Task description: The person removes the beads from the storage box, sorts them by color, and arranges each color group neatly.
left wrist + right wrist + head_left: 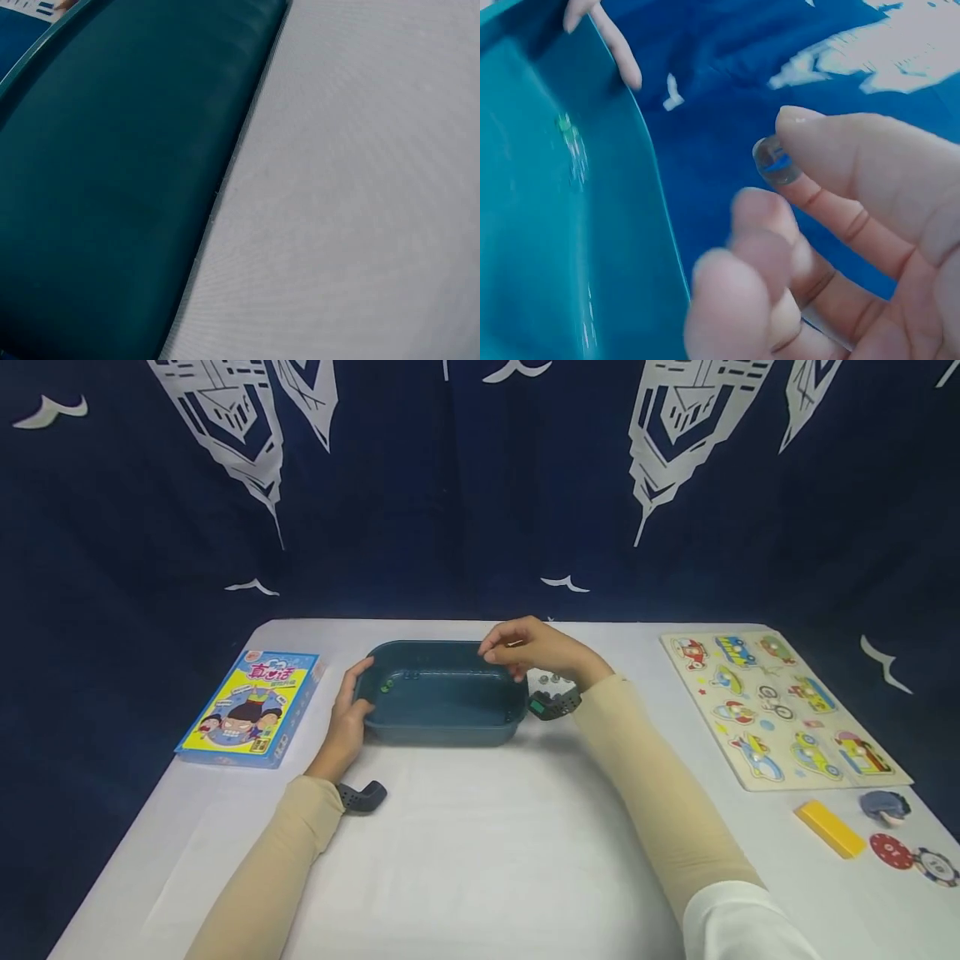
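Note:
A dark teal plastic basin [442, 733] stands on the white table. My left hand [347, 727] holds its left end, thumb over the rim and fingers along the outside. Between the thumb and index finger of my right hand [536, 647], raised above the basin's right end, is a clear glass marble [778, 161] with a blue streak. Inside the basin, toward the left, lie green marbles [386, 686]. Several clear marbles [554, 678] sit on the table beside the basin, close to my right wrist. The left wrist view shows mostly the basin's side wall [127, 172].
A boxed card game [251, 710] lies at the left. On the right is a wooden picture puzzle board [780, 710]. Near it are a yellow block [830, 828], a small dark blue-grey object [885, 806], a red poker chip [891, 851] and a black-and-white chip [936, 866]. A dark blue curtain [450, 527] hangs behind.

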The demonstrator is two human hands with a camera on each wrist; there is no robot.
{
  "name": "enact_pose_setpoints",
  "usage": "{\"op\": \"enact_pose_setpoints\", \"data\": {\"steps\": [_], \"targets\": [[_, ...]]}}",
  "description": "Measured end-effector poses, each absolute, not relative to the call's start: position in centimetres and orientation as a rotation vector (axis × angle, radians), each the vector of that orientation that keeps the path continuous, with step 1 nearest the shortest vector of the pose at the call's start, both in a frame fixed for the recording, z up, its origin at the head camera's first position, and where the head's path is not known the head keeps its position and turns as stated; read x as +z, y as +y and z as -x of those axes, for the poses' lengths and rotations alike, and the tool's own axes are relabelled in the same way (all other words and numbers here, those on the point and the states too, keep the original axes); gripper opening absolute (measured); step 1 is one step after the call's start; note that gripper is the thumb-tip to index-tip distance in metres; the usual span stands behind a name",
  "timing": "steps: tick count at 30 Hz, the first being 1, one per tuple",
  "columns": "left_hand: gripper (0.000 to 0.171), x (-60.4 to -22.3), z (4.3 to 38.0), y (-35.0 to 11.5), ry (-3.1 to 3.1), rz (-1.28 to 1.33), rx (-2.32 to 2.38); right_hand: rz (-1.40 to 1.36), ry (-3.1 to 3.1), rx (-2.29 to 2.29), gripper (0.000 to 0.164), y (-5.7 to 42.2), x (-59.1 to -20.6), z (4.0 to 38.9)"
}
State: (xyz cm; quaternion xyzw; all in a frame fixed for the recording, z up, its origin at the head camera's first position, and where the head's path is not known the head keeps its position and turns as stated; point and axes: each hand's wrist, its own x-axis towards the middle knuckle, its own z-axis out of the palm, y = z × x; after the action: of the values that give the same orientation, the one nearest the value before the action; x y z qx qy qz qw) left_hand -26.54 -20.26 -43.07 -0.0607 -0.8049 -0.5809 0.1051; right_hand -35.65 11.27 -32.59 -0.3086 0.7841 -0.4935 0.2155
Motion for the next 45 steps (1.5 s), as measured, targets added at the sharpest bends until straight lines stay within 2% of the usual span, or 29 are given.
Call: {"op": "enact_pose_setpoints", "data": {"steps": [8,15,22,30,37,45], "targets": [[0.077,-43.4,26.6,-20.5,-2.369,0.174,-1.675,0.625,2.326,-1.471,0.027,18.8,-35.0,34.7],[0.076,-43.2,26.6,-20.1,-2.361,0.194,-1.689,0.431,2.378,-1.504,0.031,22.8,-37.3,34.7],[0.076,-43.1,26.4,-20.2,-2.362,0.199,-1.698,0.319,2.336,-1.523,0.030,23.6,-39.7,34.5],[0.077,-43.3,26.6,-20.3,-2.372,0.204,-1.693,0.316,2.408,-1.476,0.030,24.3,-41.5,34.9],[0.077,-43.2,26.6,-20.3,-2.358,0.205,-1.705,0.284,2.467,-1.446,0.028,24.1,-41.9,35.0],[0.075,-41.9,25.8,-19.8,-2.347,0.193,-1.762,0.319,2.434,-1.455,0.036,24.4,-41.5,34.9]]}}
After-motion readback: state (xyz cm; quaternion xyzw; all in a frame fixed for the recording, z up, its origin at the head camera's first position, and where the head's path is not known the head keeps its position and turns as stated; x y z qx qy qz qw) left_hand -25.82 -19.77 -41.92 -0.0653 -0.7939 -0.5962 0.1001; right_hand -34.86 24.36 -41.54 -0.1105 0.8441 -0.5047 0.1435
